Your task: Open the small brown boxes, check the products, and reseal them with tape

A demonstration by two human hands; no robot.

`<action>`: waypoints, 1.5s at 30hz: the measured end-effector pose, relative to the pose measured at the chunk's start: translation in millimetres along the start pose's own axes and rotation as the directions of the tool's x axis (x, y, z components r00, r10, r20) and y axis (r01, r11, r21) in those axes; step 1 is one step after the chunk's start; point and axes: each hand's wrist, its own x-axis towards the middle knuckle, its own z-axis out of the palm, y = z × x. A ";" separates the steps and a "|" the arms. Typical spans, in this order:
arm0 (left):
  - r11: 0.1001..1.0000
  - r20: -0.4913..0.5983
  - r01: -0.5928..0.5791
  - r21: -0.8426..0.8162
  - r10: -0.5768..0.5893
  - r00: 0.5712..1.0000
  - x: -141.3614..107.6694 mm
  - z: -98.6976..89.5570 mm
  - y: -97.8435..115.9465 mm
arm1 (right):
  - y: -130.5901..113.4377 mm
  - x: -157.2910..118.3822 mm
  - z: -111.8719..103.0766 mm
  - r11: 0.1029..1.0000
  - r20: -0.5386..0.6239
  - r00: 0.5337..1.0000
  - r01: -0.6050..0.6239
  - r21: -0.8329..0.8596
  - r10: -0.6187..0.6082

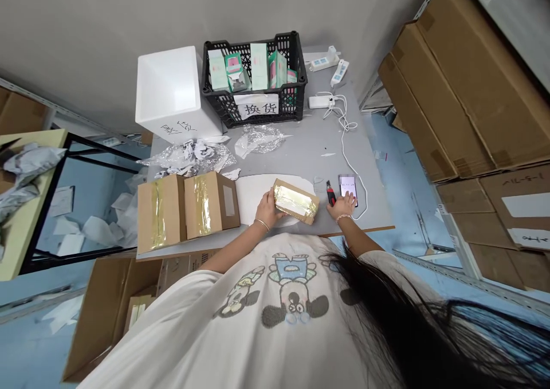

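Observation:
A small taped cardboard box (296, 201), with a white label on it, sits tilted in the grip of my left hand (267, 208), whose fingers and thumb close around its left end. My right hand (342, 205) lies over the lower part of a phone (348, 184) with a lit screen, fingers stretched out and touching it. Just left of that hand, close to its thumb, is a red and black utility knife (330, 193). A white sheet (253, 191) spreads out under the small box.
Two taped cartons (210, 203) stand at the table's left front. Behind are a white foam box (167, 91), a black crate (258, 114) of green packages, and crumpled plastic wrap (193, 154). Power strips (321, 101) and a white cable (350, 154) lie right. Big cartons (472, 79) fill the right shelf.

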 end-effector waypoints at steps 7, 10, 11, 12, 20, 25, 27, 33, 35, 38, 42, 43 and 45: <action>0.971 -0.014 0.208 0.117 -0.208 0.978 -26.2 5.6 32.1 | 6.1 13.8 -13.7 0.997 0.043 0.999 0.014 0.071 -0.017; 0.954 -0.001 0.258 0.152 -0.261 0.965 -32.9 2.3 42.1 | 7.6 17.1 -22.6 0.991 0.050 0.998 0.034 0.130 -0.041; 0.948 0.006 0.273 0.164 -0.277 0.961 -34.2 0.5 45.2 | 8.4 17.5 -25.5 0.987 0.046 0.998 0.041 0.155 -0.049; 0.942 0.014 0.286 0.177 -0.293 0.956 -34.7 -1.7 48.3 | 9.3 17.8 -28.4 0.982 0.036 0.998 0.046 0.183 -0.054; 0.935 0.202 0.006 0.355 -0.082 0.976 1.4 -13.0 76.1 | 32.2 16.8 -53.5 0.801 -0.031 0.995 -0.056 0.597 0.092; 0.914 0.431 -0.291 0.281 0.150 0.890 34.4 -0.5 88.7 | 59.9 3.4 -60.5 0.222 0.260 0.955 -0.286 0.932 0.140; 0.922 0.414 -0.273 0.275 0.143 0.899 39.2 5.7 91.6 | 67.7 -6.3 -60.3 0.059 0.279 0.953 -0.287 0.956 0.123; 0.938 0.263 -0.131 0.320 0.045 0.964 39.5 16.9 92.7 | 64.3 -37.3 -51.9 -0.019 0.330 0.943 -0.330 0.944 0.030; 0.941 0.271 -0.141 0.307 0.056 0.961 40.4 17.3 91.6 | 54.4 -43.9 -49.7 0.031 0.346 0.938 -0.347 0.937 0.018; 0.935 0.303 -0.174 0.308 0.077 0.950 42.2 15.0 90.6 | 37.9 -48.2 -50.7 0.107 0.365 0.930 -0.360 0.927 -0.032; 0.913 0.338 -0.182 0.366 0.052 0.940 43.5 11.7 94.0 | 23.1 -45.4 -58.4 0.184 0.359 0.910 -0.324 0.928 -0.207; 0.910 0.342 -0.172 0.378 0.035 0.939 43.9 11.6 96.0 | 20.6 -43.7 -60.5 0.192 0.360 0.900 -0.319 0.928 -0.244; 0.906 0.355 -0.150 0.395 0.001 0.935 45.2 12.8 101.3 | 16.3 -40.2 -64.0 0.204 0.381 0.877 -0.332 0.921 -0.293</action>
